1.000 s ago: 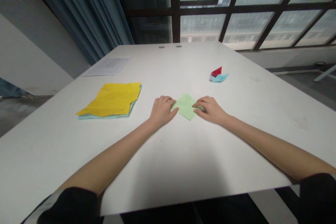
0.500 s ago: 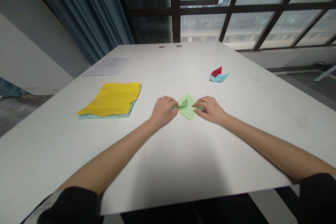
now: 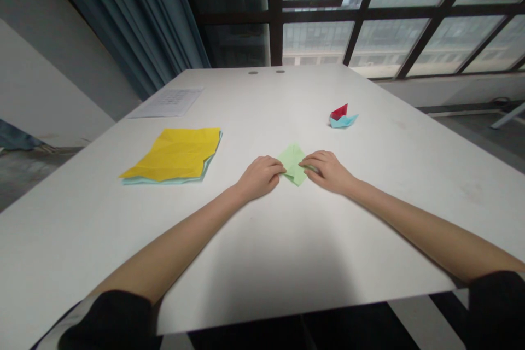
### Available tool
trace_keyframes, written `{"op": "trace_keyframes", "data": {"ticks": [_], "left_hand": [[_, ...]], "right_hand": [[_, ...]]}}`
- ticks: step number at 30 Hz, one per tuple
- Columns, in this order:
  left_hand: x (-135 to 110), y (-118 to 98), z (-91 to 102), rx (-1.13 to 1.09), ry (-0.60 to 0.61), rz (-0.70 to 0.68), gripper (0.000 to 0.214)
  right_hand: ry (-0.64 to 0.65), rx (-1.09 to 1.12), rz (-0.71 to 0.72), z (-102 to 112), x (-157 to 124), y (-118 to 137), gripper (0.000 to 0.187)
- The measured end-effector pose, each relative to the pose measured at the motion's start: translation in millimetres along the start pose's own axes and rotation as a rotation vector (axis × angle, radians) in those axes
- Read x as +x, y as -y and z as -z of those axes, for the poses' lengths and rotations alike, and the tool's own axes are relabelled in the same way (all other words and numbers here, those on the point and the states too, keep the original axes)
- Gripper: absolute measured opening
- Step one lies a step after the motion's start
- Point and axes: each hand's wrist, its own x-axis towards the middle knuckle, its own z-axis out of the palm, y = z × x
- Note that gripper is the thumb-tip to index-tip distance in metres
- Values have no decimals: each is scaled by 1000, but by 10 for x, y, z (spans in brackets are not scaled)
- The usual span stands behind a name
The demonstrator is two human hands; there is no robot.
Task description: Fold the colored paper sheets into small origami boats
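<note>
Fingers of the left hand [image 3: 259, 178] are closed narrow on the near-left part of the green paper [image 3: 292, 158], thumb against index, w/ a folded edge showing just by the tips; prob. held low like that so the flap lies down rather than springs up. Right hand [image 3: 328, 171]: thumb + index close together on the green paper's right corner, prob. an anchor so it doesn't slide or twist; can't tell if any tips go underneath. Green paper itself lies btwn the two hands on the white worktop [image 3: 262, 246], one corner away, one toward the person, prob. b/c that gives each hand a side corner to grip. Left of the green paper, well apart: yellow sheet [image 3: 176, 153] atop pale blue sheets [image 3: 209, 162], edges a bit off; prob. stacked there to be reachable but out of the way. Beyond and right of it, a red-and-blue folded paper [image 3: 343, 121] stands apart, prob. parked away from the elbows. Far left, beyond the green paper: a printed sheet [image 3: 170, 103], text too small to read.
</note>
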Motion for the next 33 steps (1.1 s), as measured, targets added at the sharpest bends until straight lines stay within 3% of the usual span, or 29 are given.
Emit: {"op": "trace_keyframes", "data": {"ticks": [4,10,23,27,30,33], "left_hand": [[-3,3,-3,20,3,-21,27],[-4,0,-3,27,26,-13,28],[4,17,-16,35,20,-26,26],[5,-3,-8,31,18,-14,26],[4,-41,10,70,10,53,25],[4,-64,12,154,-64,243,27]], "right_hand": [[65,7,83,-11,9,-3,36],[106,15,97,10,5,1,38],[24,127,345,10,-12,-8,32],[24,135,350,3,-6,-10,32],[30,142,334,5,-4,-3,33],[39,141,302,13,-6,6,36]]}}
